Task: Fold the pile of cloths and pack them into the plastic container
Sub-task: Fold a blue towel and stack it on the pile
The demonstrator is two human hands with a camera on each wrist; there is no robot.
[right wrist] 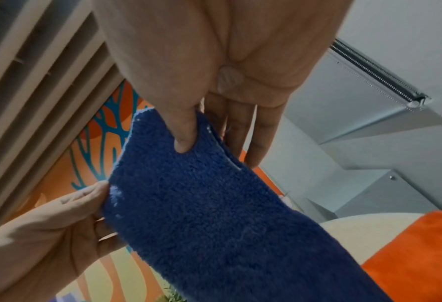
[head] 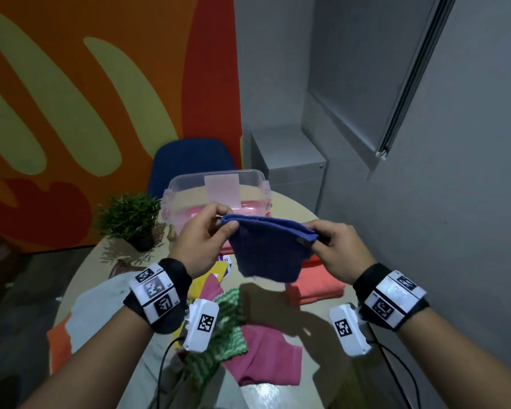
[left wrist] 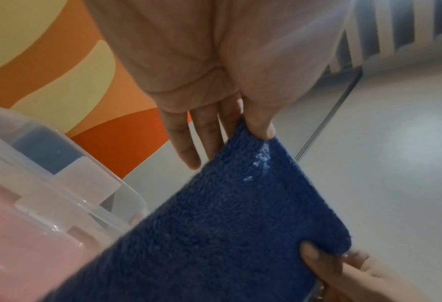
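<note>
A blue terry cloth [head: 269, 249] hangs folded in the air above the round table [head: 295, 208]. My left hand [head: 216, 228] pinches its left top corner between thumb and fingers, and my right hand [head: 322, 240] pinches the right top corner. The left wrist view shows my thumb on the blue cloth [left wrist: 227, 214]; in the right wrist view my thumb presses the cloth [right wrist: 209, 204]. Behind the cloth stands the clear plastic container [head: 189, 187] with something pink inside. A loose pile lies below: a green striped cloth [head: 219, 335], a pink cloth [head: 266, 355] and a yellow one [head: 202, 280].
A folded orange cloth [head: 319, 284] lies on the table's right side. A small potted plant [head: 130, 216] stands left of the container. Behind it is a blue chair [head: 189, 160], with a grey cabinet [head: 292, 169] to the right. White and orange fabric [head: 83, 317] lies at the near left.
</note>
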